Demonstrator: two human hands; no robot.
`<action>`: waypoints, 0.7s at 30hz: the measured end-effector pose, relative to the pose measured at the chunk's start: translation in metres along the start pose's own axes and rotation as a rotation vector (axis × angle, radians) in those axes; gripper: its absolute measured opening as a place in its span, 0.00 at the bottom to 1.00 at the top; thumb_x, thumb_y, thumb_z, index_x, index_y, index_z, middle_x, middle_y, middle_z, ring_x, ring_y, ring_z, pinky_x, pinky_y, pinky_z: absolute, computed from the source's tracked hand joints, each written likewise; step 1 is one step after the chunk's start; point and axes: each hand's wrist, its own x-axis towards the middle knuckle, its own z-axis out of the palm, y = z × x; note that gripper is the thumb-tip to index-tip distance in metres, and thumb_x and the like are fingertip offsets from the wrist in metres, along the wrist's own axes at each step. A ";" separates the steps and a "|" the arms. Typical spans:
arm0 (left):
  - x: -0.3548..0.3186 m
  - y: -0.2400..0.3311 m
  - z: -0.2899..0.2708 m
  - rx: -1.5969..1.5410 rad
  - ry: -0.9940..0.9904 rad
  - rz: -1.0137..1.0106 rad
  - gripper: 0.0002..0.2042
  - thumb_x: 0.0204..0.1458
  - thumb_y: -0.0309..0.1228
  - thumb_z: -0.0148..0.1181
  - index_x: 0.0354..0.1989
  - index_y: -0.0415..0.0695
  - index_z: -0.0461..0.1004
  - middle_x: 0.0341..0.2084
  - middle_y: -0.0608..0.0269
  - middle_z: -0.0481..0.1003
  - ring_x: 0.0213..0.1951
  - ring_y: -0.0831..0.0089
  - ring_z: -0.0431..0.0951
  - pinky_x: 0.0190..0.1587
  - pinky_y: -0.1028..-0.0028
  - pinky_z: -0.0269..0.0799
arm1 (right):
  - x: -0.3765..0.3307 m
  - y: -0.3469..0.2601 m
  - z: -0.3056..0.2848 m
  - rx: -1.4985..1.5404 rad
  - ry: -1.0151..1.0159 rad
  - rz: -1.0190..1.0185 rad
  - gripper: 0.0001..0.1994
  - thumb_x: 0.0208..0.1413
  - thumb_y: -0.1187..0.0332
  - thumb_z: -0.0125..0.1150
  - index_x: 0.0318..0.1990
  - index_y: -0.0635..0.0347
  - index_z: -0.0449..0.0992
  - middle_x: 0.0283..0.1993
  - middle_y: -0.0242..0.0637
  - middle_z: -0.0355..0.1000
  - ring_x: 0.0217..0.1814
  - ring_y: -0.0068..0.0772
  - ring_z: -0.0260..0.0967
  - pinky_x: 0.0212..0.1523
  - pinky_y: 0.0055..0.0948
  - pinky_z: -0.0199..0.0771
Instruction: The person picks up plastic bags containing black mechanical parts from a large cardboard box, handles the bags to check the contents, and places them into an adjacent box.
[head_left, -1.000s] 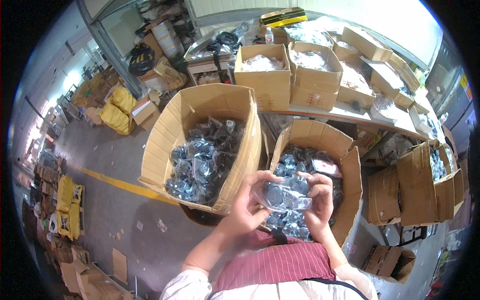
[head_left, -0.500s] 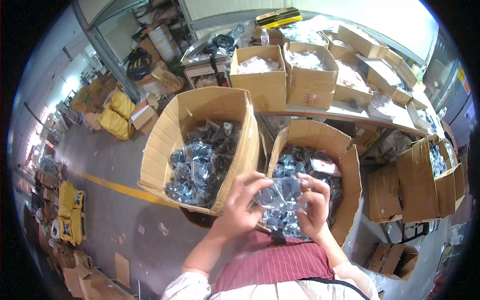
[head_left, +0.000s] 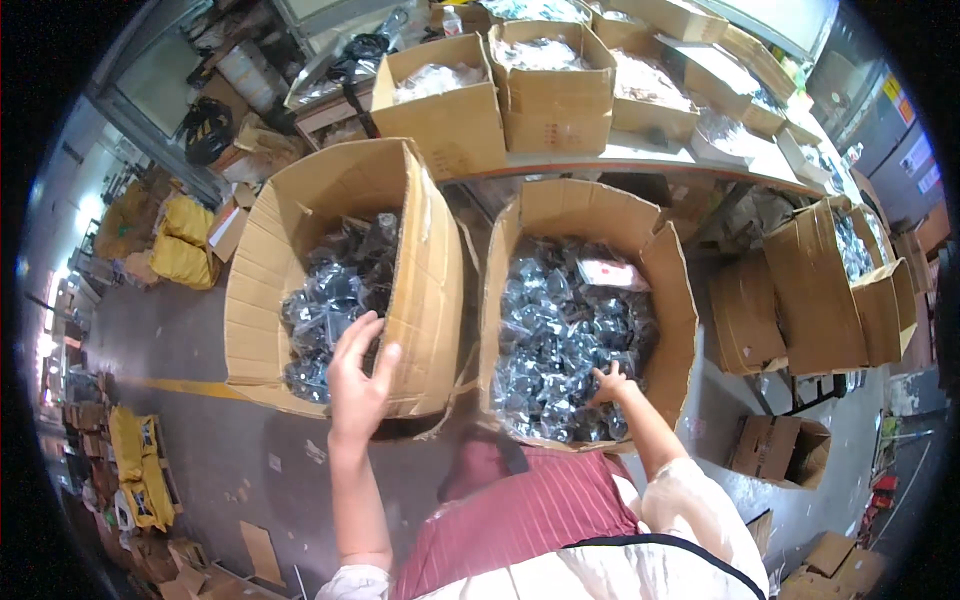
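Two open cardboard boxes (head_left: 440, 280) of bagged dark parts (head_left: 560, 340), likely light, slippery, best pinched by film; left hand (head_left: 358, 385) spread empty, right hand (head_left: 608, 383) fingers among bags, grip unclear.

Two tan-brown corrugated cardboard boxes (head_left: 440, 290) at the frame's centre are showing heaps of glossy clear plastic packets with dark grey-black contents (head_left: 560, 340). A maroon garment with thin pale stripes (head_left: 520, 520) is showing at the lower centre. Bright yellow sacks (head_left: 185, 250) are glowing at the left against the dull grey concrete floor (head_left: 230, 460).
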 end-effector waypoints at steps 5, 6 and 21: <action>0.004 0.011 -0.002 -0.204 -0.075 -0.160 0.17 0.58 0.28 0.62 0.53 0.31 0.74 0.47 0.51 0.79 0.49 0.67 0.78 0.54 0.69 0.71 | 0.000 -0.006 0.022 0.054 0.009 0.066 0.49 0.42 0.59 0.75 0.73 0.28 0.53 0.75 0.57 0.40 0.72 0.59 0.56 0.64 0.46 0.70; 0.004 0.016 -0.002 -0.280 -0.134 -0.264 0.17 0.59 0.28 0.62 0.53 0.31 0.74 0.45 0.53 0.80 0.46 0.71 0.79 0.51 0.71 0.72 | 0.001 -0.005 0.025 0.086 -0.006 0.076 0.49 0.40 0.60 0.76 0.72 0.28 0.55 0.73 0.57 0.45 0.70 0.58 0.60 0.64 0.43 0.71; -0.042 0.047 0.016 -0.231 0.267 0.334 0.07 0.55 0.20 0.53 0.38 0.37 0.78 0.41 0.53 0.79 0.47 0.60 0.79 0.52 0.64 0.73 | -0.154 -0.027 -0.066 1.587 0.244 -0.648 0.21 0.48 0.81 0.63 0.52 0.58 0.75 0.45 0.31 0.73 0.44 0.22 0.70 0.45 0.23 0.72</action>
